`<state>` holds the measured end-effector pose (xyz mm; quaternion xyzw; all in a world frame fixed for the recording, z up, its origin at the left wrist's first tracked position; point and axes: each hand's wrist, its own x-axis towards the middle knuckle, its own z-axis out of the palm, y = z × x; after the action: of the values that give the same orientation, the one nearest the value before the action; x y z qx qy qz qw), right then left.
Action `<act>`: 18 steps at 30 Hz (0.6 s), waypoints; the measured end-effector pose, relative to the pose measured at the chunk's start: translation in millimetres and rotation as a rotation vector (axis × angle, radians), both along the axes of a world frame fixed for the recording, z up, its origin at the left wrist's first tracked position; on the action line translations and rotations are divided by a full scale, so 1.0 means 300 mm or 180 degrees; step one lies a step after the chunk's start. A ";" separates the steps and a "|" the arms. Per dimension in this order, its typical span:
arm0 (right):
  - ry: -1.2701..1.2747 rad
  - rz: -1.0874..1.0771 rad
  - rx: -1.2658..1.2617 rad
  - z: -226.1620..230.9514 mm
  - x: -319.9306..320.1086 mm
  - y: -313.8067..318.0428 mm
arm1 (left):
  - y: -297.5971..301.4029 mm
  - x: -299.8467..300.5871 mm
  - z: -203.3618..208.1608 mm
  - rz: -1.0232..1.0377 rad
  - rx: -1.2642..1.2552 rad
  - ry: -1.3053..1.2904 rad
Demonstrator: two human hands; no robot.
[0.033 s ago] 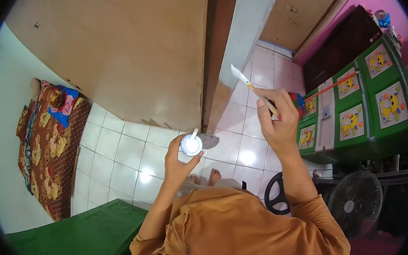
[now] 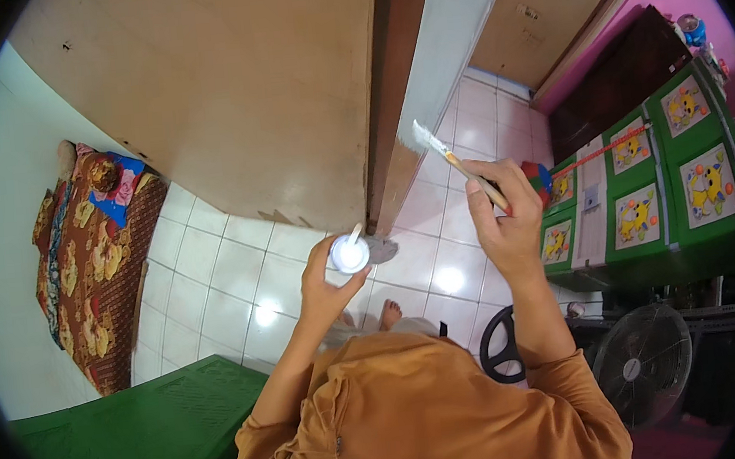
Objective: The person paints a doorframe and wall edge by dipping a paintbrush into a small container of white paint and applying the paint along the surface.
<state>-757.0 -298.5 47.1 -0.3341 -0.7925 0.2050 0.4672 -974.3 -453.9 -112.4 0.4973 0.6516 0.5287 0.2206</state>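
My right hand (image 2: 511, 217) is closed round the wooden handle of a paintbrush (image 2: 462, 167), its bristles coated white and pointing up and left. The brush tip lies at the lower edge of the pale painted stretch of a door frame (image 2: 452, 34); whether it touches the wood I cannot tell. Below that edge the frame is bare brown. My left hand (image 2: 324, 287) grips a small round tub (image 2: 349, 257) of white paint, held below and left of the brush. A pale stick (image 2: 356, 233) stands tilted in the tub.
A brown door (image 2: 224, 93) stands left of the frame, with a grey cloth (image 2: 382, 248) on the tiles at its foot. On the right are a green drawer cabinet (image 2: 731, 233) and a fan (image 2: 646, 367). Flowered bedding (image 2: 99, 262) lies left; green furniture (image 2: 140, 424) is near it.
The brush tip has shifted slightly down and left against the frame. The view has moved a little; the tub stays in my left hand.
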 end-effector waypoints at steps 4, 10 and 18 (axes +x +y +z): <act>0.0183 0.0250 -0.1328 -0.030 0.050 -0.089 | 0.078 0.009 -0.003 -0.0242 -0.0020 -0.0054; -0.0163 0.0422 -0.1487 -0.047 -0.170 -0.140 | 0.173 -0.167 -0.020 -0.0660 0.0159 -0.0028; -0.0435 0.0238 -0.1592 -0.081 -0.517 -0.168 | 0.222 -0.488 0.001 -0.1197 0.0198 0.0049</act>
<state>-912.2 -349.1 22.9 -0.4228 -0.7587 0.3886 0.3076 -1120.9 -387.2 -112.1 0.6209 0.5321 0.4943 0.2951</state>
